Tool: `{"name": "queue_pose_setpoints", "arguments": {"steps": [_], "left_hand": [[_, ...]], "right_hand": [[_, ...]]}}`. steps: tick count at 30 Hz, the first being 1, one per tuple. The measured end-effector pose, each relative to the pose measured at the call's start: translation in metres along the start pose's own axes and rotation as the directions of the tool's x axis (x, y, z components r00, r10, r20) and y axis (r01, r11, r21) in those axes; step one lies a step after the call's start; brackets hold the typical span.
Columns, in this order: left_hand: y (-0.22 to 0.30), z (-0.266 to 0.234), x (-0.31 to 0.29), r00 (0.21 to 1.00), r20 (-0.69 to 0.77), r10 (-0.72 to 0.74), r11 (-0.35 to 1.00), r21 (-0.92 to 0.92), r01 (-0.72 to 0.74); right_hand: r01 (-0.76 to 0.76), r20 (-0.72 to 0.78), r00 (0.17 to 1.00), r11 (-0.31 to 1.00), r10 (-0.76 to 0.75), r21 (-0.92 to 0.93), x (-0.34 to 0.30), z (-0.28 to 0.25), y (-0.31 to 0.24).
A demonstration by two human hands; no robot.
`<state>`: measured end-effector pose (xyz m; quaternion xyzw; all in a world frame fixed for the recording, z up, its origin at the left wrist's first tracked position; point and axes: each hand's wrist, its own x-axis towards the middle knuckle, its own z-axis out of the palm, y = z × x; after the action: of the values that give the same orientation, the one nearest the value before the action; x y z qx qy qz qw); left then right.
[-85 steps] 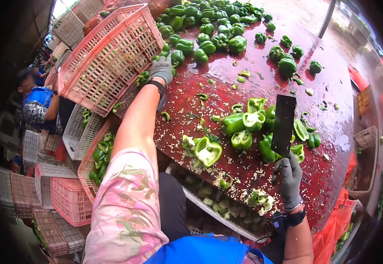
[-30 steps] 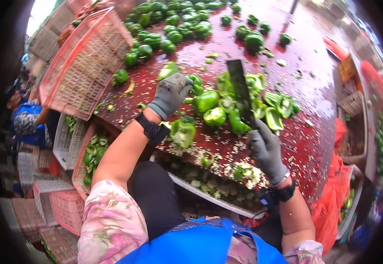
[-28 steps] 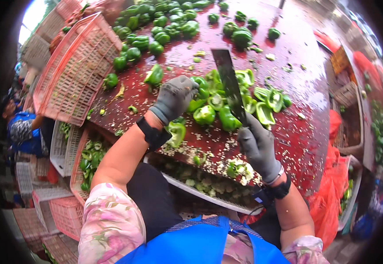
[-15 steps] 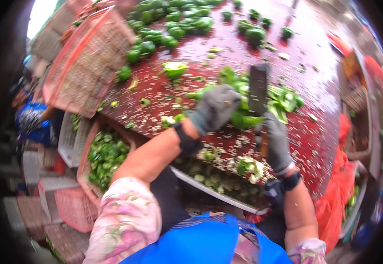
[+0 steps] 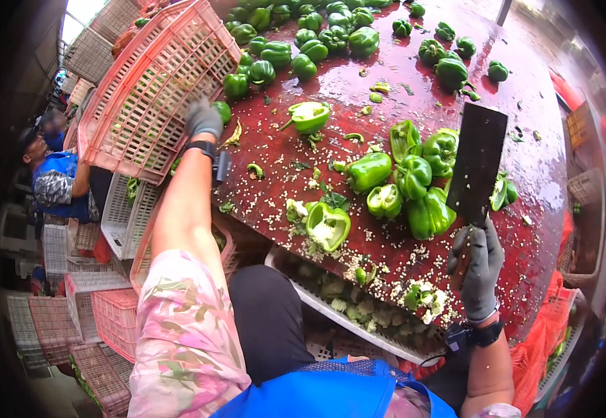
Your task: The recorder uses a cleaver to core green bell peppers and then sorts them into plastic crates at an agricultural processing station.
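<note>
In the gloved fingers of my right hand point(image 5: 482, 272) is the wooden handle of a cleaver point(image 5: 478, 164), its broad dark blade pointing up and away. The blade hides part of the peppers behind it. My left hand point(image 5: 204, 120), also gloved, is stretched out to the far left beside a slatted pink crate; its fingers are smeared by motion. A whole green pepper point(image 5: 221, 111) lies right by it. Cut and whole green bell peppers point(image 5: 412, 176) cluster left of the cleaver. A hollow pepper half point(image 5: 328, 226) and another cut pepper point(image 5: 308, 117) lie apart from them.
The pink crate point(image 5: 156, 90) leans at the red table's point(image 5: 261, 164) left edge. Many whole peppers point(image 5: 303, 42) cover its far side. Seeds and scraps are scattered about. A tray of pepper cores point(image 5: 358, 306) sits below the near edge. Another person point(image 5: 59, 177) is at the far left.
My left hand has left the cut peppers and swung far left to the crate. The right hand with the cleaver has moved right and nearer me, away from the pepper pieces.
</note>
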<state>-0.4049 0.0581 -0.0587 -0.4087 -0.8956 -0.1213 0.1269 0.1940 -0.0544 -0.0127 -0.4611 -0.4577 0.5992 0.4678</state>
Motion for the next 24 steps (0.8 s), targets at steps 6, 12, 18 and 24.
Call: {"name": "queue_pose_setpoints", "arguments": {"steps": [6,12,18,24], "left_hand": [[-0.006,0.014,-0.004,0.993,0.076,0.088,0.996,-0.016,-0.087],[0.057,-0.012,-0.043,0.896,-0.043,0.443,0.795,-0.442,-0.414],[0.218,-0.116,-0.179,0.661,-0.219,0.718,0.309,-0.750,-0.584],[0.263,-0.135,-0.246,0.528,-0.322,0.786,0.089,-0.786,-0.611]], "right_hand": [[-0.023,0.072,0.997,0.998,0.028,-0.066,-0.002,0.004,-0.001],[0.162,0.209,0.970,0.968,-0.121,-0.192,-0.006,0.004,0.001],[0.386,0.251,0.916,0.855,-0.312,-0.347,-0.010,0.007,-0.025],[0.477,0.295,0.879,0.659,-0.376,-0.581,-0.001,0.001,-0.017]]}}
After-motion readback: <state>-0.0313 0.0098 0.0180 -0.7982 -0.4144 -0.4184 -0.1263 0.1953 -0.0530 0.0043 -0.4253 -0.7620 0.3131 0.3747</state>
